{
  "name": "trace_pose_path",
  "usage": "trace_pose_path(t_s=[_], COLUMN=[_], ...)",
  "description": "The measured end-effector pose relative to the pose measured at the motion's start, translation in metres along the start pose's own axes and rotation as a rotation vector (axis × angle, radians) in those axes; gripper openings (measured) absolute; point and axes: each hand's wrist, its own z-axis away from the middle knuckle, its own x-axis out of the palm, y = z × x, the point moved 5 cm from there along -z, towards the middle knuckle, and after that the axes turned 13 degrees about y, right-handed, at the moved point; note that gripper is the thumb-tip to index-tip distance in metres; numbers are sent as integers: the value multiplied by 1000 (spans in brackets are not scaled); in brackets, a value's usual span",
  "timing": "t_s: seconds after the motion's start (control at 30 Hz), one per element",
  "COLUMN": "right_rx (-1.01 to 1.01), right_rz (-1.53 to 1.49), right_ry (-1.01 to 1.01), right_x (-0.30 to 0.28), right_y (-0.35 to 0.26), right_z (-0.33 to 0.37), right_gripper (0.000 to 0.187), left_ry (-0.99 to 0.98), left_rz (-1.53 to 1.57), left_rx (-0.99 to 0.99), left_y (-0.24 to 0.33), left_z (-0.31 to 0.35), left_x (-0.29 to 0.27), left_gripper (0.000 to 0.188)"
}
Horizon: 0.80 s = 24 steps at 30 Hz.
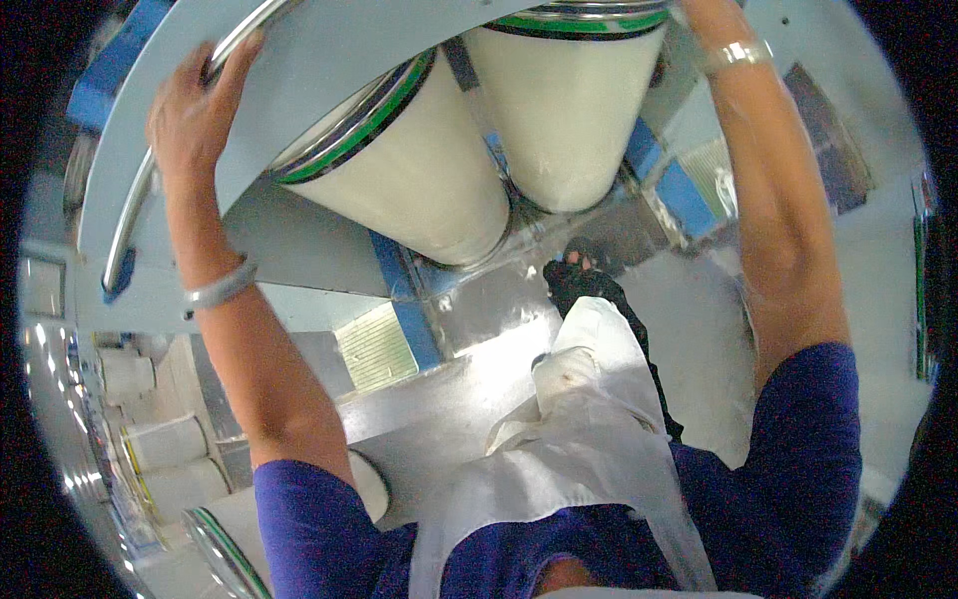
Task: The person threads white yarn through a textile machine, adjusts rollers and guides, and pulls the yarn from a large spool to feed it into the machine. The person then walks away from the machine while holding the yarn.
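Note:
At the upper left my left hand (195,110) is closed around a curved metal bar (130,215) fixed along the edge of a pale grey-blue machine panel (329,45). My right hand (707,22) reaches up past the top edge, so only its wrist side shows and its fingers are hidden. Under the panel, between my arms, stand two tall white cylindrical cans. The left can (409,185) has a metal rim with green and black bands. The right can (564,110) has the same banding and stands nearer to my right hand.
Blue-edged machine base parts (409,324) flank the cans. A shiny metal floor plate (489,319) lies before my feet. Behind my left arm is another banded white can (225,544), with several white cans (165,444) farther left. A grey machine panel (858,270) rises at right.

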Motion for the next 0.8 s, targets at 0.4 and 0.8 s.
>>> trace_pose_path(t_s=[0.4,0.8], right_rx=[1112,1385], right_rz=[-198,-115], right_ry=[-1290,-1416], right_x=[-132,-202], right_y=[19,153], right_z=[695,723], right_gripper=[43,44], left_ry=[117,107], left_rz=[-12,-106], left_rx=[-6,-261], left_y=[26,1], left_z=[5,9], left_x=[-20,-8], left_gripper=[71,43])
